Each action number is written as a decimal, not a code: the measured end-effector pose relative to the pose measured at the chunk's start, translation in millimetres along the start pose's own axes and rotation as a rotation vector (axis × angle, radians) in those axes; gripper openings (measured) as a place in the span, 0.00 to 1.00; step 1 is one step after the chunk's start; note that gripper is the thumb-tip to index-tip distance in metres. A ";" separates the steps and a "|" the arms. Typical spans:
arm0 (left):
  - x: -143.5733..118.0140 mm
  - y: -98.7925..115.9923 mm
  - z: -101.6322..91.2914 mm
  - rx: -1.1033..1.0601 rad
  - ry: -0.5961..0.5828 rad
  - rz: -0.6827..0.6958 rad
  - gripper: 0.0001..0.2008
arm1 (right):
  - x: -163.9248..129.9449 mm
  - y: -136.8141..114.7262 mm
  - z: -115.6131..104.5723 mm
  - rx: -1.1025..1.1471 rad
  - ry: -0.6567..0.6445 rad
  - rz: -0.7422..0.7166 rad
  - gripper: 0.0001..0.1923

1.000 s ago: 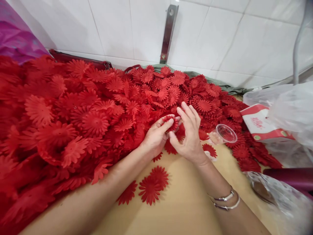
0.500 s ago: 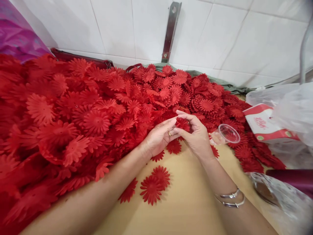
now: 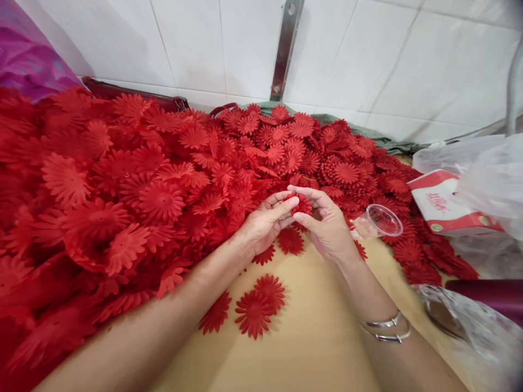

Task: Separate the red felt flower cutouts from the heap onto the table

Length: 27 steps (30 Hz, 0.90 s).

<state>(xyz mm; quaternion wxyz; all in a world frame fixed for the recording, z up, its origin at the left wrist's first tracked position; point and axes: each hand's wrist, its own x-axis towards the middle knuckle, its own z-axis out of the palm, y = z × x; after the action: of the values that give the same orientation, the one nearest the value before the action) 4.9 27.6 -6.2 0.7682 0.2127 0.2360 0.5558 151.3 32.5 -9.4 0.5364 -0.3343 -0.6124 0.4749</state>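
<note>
Between my two hands is a small red artificial flower piece with narrow petals. My left hand pinches its left edge with the thumb on top. My right hand curls around its right side, fingertips behind and thumb in front. Whether the piece is one layer or several stacked ones, I cannot tell. Just below the hands, a loose red flower piece lies on the tabletop. Closer to me, two overlapping flower pieces rest there, with another flower piece beside my left forearm.
A large heap of red flower pieces spreads along the white tiled wall. To the right are a clear plastic cup, a red-and-white box and plastic bags. A dark red bag lies behind the heap; a metal bracket is on the wall.
My left thumb and fingers have closed onto the flower piece, which now shows more clearly between both hands. The loose pieces on the tabletop lie as before.
</note>
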 end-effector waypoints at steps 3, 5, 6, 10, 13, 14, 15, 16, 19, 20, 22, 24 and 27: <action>0.2 1.4 -0.9 -0.018 -0.020 -0.027 0.05 | 2.0 0.1 -1.6 0.002 0.051 0.008 0.20; 0.1 2.1 -0.4 -0.036 -0.033 -0.052 0.08 | 3.5 1.0 -2.9 0.019 0.077 0.017 0.19; 0.0 2.4 -0.2 -0.040 -0.042 -0.063 0.10 | 4.1 1.8 -3.5 0.029 0.085 0.022 0.19; -0.9 3.1 -1.5 0.005 -0.094 -0.082 0.10 | 4.9 5.3 -5.2 0.073 0.112 0.043 0.19; -1.1 3.6 -4.6 0.046 -0.146 -0.102 0.12 | 4.0 5.2 -5.2 0.068 0.129 0.056 0.18; -1.1 3.5 -5.5 0.050 -0.164 -0.102 0.12 | 3.6 4.5 -4.9 0.067 0.129 0.063 0.17; -1.0 3.3 -6.2 0.053 -0.179 -0.098 0.12 | 3.2 3.7 -4.5 0.072 0.123 0.072 0.17; -0.9 2.8 -6.5 0.055 -0.185 -0.087 0.11 | 2.8 2.8 -4.0 0.077 0.115 0.080 0.17; -1.1 0.5 -4.9 0.058 -0.148 -0.041 0.09 | 1.9 1.2 -1.8 0.082 0.086 0.086 0.16; -1.3 -0.3 -3.5 0.056 -0.122 -0.025 0.08 | 1.6 1.0 -1.0 0.083 0.076 0.084 0.16; -1.9 -1.1 -0.1 0.043 -0.071 0.010 0.07 | 1.1 0.8 0.6 0.102 0.056 0.086 0.17; -2.3 -0.9 3.1 0.031 -0.045 0.042 0.08 | 0.6 -0.2 1.8 0.148 0.028 0.104 0.19; -2.1 0.6 5.0 0.032 -0.041 0.085 0.09 | -0.1 -3.7 1.9 0.211 -0.034 0.131 0.24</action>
<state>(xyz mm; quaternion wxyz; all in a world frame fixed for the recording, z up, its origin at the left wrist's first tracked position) 6.8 25.5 -1.5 0.7451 0.2461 0.2198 0.5796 149.9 30.8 -5.9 0.5260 -0.3072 -0.5448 0.5763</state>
